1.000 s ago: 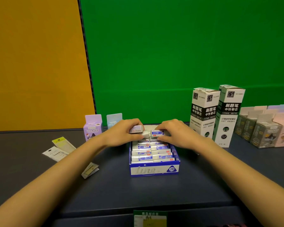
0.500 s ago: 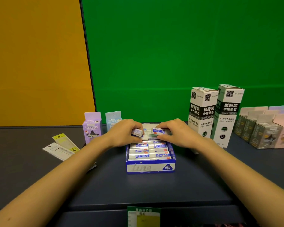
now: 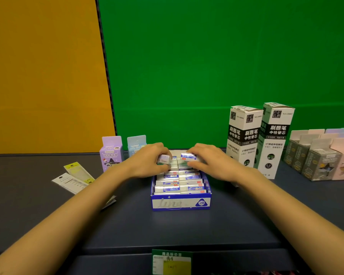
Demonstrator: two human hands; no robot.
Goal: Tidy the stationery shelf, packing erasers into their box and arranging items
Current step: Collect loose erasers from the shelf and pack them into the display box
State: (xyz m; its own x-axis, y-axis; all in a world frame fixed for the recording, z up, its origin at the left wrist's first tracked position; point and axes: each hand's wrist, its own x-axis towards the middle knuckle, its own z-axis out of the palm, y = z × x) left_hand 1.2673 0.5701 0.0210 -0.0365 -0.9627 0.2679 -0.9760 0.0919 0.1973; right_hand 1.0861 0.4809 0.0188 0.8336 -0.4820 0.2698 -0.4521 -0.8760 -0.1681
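Observation:
A blue and white eraser box point(image 3: 180, 203) marked 2B stands open on the dark shelf point(image 3: 187, 229), filled with two columns of wrapped erasers point(image 3: 179, 182). My left hand point(image 3: 147, 163) pinches one eraser point(image 3: 164, 159) over the box's far left end. Over the far right end, my right hand point(image 3: 212, 162) holds another eraser point(image 3: 188, 157) with a blue label. Both erasers sit just above the back rows, and my fingers hide those rows.
Two tall white refill boxes point(image 3: 260, 139) stand right of the eraser box. Grey and pink small boxes point(image 3: 322, 159) line the far right. A purple pack point(image 3: 111, 153) and a light blue pack point(image 3: 136, 144) stand at the back left. Flat packets point(image 3: 75, 177) lie left. A price tag point(image 3: 172, 262) hangs on the front edge.
Both hands stay at the back of the box, and each eraser has sunk slightly toward the rows. The view has shifted a little.

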